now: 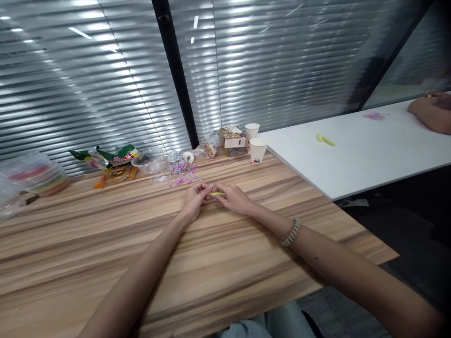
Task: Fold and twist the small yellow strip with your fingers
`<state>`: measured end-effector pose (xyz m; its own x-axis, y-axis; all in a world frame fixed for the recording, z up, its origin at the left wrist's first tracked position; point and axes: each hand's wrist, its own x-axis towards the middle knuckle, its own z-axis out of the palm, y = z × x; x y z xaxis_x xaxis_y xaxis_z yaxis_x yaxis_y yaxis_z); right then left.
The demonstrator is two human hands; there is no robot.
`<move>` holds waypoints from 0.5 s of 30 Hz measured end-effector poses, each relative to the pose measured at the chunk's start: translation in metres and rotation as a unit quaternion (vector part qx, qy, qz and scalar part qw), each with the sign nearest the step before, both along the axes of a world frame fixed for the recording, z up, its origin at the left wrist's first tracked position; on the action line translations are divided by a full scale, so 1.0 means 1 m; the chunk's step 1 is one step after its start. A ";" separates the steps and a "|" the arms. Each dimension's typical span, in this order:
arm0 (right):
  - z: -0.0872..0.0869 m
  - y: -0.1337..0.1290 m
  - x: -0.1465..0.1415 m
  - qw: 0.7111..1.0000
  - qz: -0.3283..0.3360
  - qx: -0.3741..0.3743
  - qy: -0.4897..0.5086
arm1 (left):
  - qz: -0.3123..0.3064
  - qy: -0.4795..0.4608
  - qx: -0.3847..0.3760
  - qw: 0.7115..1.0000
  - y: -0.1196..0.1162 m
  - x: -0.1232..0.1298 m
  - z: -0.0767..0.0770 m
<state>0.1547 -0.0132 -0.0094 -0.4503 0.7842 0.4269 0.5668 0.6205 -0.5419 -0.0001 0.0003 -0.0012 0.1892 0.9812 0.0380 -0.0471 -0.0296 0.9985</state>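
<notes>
Near the middle of the wooden table (197, 253), my left hand (194, 199) and my right hand (232, 198) meet, their fingertips almost touching. A small yellow stick-like piece (218, 194) lies in the pinched fingers of my right hand, its left end at my left fingertips. My left fingers are pressed together; what they hold is too small to name. Just beyond my hands is a loose pile of pink and purple small rings (185, 178). A coiled band circles my right forearm.
Along the back edge stand paper cups (258, 150), a small box (234, 141), clear plastic containers (151, 164), snack packets (116, 174) and stacked tubs (38, 173). On the white table (369, 155) lie a yellow item (325, 140) and another person's arm (431, 112).
</notes>
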 end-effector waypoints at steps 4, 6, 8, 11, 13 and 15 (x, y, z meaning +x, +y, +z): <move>0.000 0.000 0.000 1.000 0.005 0.002 0.002 | -0.007 0.003 -0.006 1.000 0.000 0.000 0.001; -0.001 0.001 0.000 1.000 0.009 0.004 0.002 | -0.010 0.011 -0.008 1.000 0.000 0.000 0.001; -0.001 0.001 0.000 1.000 0.013 0.005 0.001 | -0.012 0.017 -0.008 1.000 0.001 0.000 0.000; -0.002 0.001 0.000 1.000 0.015 0.007 -0.003 | -0.016 0.016 -0.007 1.000 0.001 0.000 -0.001; -0.002 0.001 0.000 1.000 0.014 0.009 -0.005 | -0.020 0.012 -0.007 1.000 0.002 0.000 -0.001; -0.002 0.001 0.000 1.000 0.014 0.009 -0.005 | -0.021 0.014 -0.010 1.000 0.002 0.000 -0.001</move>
<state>0.1549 -0.0118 -0.0115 -0.4770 0.7628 0.4366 0.5542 0.6466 -0.5242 0.0002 0.0020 -0.0021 0.2311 0.9728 0.0134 -0.0192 -0.0092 0.9998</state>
